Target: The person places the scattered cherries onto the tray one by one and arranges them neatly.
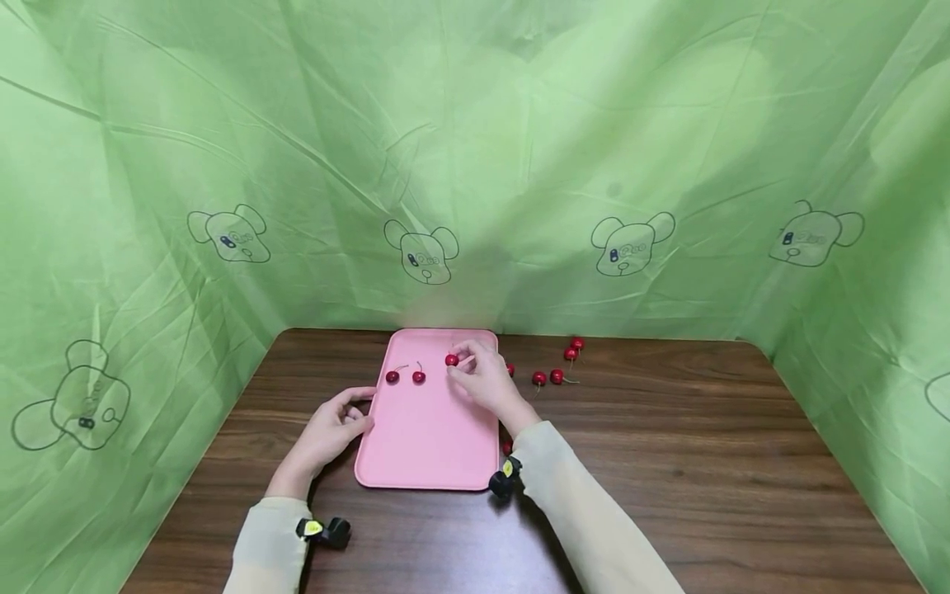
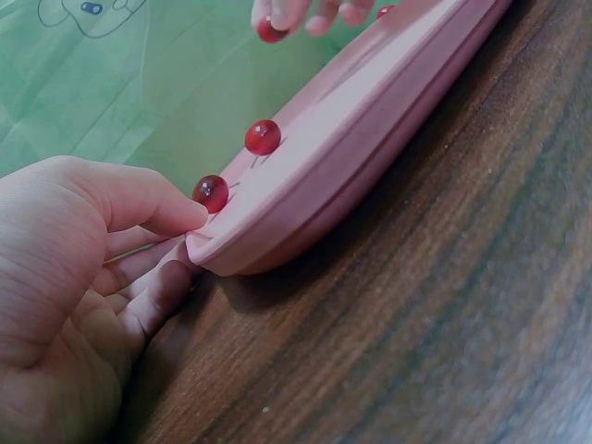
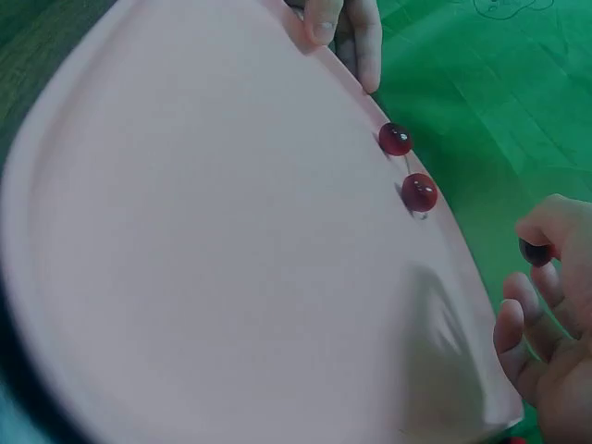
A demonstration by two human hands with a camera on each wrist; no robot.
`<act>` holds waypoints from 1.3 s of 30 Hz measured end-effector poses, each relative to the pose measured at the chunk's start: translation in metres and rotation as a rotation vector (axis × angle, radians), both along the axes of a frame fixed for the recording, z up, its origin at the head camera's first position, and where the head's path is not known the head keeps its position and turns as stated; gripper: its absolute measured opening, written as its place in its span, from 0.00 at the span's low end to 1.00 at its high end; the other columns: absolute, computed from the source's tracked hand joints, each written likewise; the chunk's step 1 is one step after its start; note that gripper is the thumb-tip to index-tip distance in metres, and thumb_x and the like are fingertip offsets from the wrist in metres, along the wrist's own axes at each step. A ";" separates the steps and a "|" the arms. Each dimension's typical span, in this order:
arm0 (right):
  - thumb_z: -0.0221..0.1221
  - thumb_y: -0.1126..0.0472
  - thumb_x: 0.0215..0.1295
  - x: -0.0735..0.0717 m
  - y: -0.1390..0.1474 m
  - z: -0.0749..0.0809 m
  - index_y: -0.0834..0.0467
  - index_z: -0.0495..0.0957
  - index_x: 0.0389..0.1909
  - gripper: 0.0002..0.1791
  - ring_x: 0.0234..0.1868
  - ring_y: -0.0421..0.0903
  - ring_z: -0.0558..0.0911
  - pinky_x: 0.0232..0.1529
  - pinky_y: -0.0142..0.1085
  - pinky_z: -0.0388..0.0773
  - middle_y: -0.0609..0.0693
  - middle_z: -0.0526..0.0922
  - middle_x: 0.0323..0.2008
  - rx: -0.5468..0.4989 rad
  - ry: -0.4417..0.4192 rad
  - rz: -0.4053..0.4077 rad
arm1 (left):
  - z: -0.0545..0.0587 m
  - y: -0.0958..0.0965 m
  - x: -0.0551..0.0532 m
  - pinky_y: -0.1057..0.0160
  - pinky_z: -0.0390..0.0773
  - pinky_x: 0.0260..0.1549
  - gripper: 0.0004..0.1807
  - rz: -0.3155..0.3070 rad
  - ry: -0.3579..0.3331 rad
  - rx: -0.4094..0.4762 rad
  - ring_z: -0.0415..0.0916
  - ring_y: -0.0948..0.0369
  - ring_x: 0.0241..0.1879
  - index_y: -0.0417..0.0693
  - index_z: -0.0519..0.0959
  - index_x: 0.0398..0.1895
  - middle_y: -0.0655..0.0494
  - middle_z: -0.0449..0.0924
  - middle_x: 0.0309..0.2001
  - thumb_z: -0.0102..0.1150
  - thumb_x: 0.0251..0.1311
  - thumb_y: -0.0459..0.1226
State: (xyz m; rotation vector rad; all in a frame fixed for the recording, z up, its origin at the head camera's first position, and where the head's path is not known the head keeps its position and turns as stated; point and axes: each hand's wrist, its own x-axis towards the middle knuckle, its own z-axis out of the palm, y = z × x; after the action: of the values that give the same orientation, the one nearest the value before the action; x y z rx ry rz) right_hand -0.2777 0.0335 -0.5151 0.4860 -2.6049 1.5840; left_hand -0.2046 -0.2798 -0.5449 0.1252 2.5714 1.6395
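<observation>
My right hand [image 1: 482, 379] pinches a red cherry [image 1: 451, 360] between thumb and fingertips, above the upper right part of a pink tray [image 1: 430, 445]. The right wrist view also shows this cherry [image 3: 535, 252] in the right hand [image 3: 560, 324]. Two more cherries with stems, one at the left [image 1: 392, 377] and one beside it [image 1: 419, 377], lie on the tray near its left side. My left hand [image 1: 330, 425] holds the tray's left rim; in the left wrist view the left hand [image 2: 83, 250] has one digit on the rim and other fingers lower.
Right of the tray, several loose cherries lie on the brown wooden table [image 1: 668, 462], among them one cherry [image 1: 557, 376] with its stem out. Another cherry [image 1: 508, 446] shows partly beside the right sleeve. A green curtain [image 1: 519, 165] with bear drawings surrounds the table's back and sides.
</observation>
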 end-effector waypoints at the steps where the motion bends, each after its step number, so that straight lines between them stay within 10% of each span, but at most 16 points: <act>1: 0.70 0.65 0.71 0.000 -0.001 -0.002 0.58 0.84 0.55 0.14 0.43 0.44 0.87 0.46 0.36 0.84 0.51 0.86 0.47 -0.004 -0.009 0.005 | 0.000 0.000 0.000 0.66 0.80 0.36 0.29 -0.004 0.000 -0.001 0.79 0.58 0.38 0.41 0.77 0.74 0.45 0.83 0.41 0.68 0.71 0.30; 11: 0.72 0.62 0.70 -0.002 -0.006 -0.023 0.57 0.86 0.53 0.13 0.42 0.44 0.84 0.49 0.39 0.83 0.50 0.87 0.45 0.017 -0.049 -0.009 | 0.000 0.001 0.000 0.66 0.79 0.34 0.29 -0.008 -0.014 -0.004 0.79 0.57 0.35 0.43 0.77 0.74 0.45 0.83 0.37 0.67 0.70 0.29; 39: 0.72 0.61 0.71 0.001 -0.011 -0.021 0.58 0.90 0.54 0.13 0.42 0.43 0.84 0.51 0.39 0.81 0.51 0.88 0.45 0.100 -0.046 -0.002 | 0.006 0.005 0.002 0.69 0.77 0.34 0.29 0.009 0.005 -0.006 0.77 0.62 0.35 0.35 0.75 0.74 0.39 0.82 0.40 0.66 0.71 0.26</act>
State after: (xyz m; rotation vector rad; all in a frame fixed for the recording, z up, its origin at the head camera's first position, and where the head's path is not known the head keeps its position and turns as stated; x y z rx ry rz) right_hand -0.2771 0.0224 -0.5364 0.4579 -2.7278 1.4877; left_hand -0.2029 -0.2748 -0.5387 0.1178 2.5841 1.6373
